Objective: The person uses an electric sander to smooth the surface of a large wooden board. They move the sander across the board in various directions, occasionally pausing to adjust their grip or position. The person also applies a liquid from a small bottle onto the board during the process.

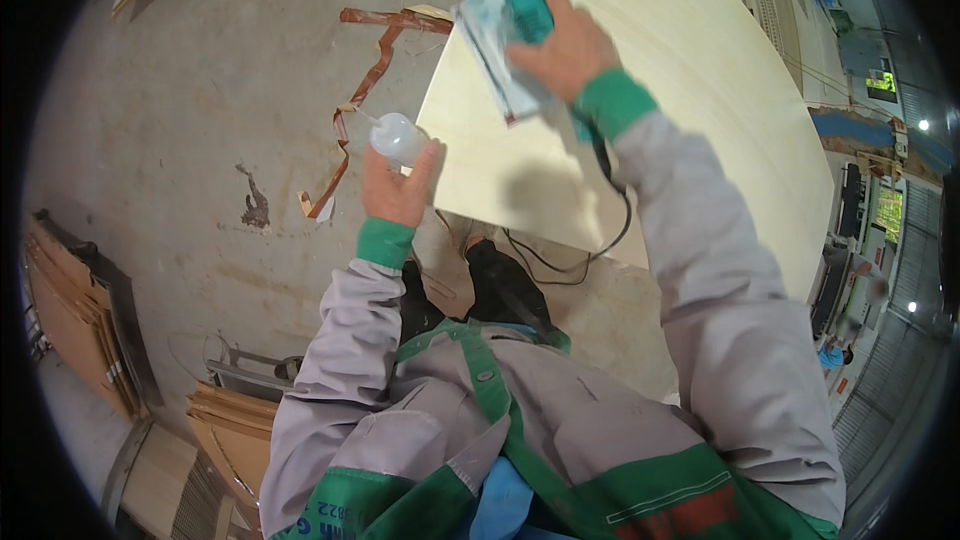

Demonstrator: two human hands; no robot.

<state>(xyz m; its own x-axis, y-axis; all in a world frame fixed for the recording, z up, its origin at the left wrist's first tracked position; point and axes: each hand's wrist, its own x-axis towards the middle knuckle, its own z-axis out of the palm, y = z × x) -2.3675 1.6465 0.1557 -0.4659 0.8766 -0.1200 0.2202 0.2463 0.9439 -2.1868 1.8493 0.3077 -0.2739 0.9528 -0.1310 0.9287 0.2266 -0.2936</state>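
Observation:
My right hand [572,48] is closed around the teal body of a corded power sander [526,8]. A pale rectangular plate or pad shows on the sander's left side, slightly blurred. It is held over a large cream-coloured panel [700,110], and a shadow falls on the panel nearer to me. Beside the panel's left edge, my left hand [396,195] grips a translucent white squeeze bottle [400,140]. The bottle's thin nozzle points up and left, over the floor. Some of my left fingers are hidden behind the bottle.
A black cord [625,225] runs from the sander past the panel's near edge. Reddish-brown strips [375,65] lie on the concrete floor [200,90]. Stacked brown boards [80,315] stand at the lower left. Another person [832,355] in blue is far off at the right.

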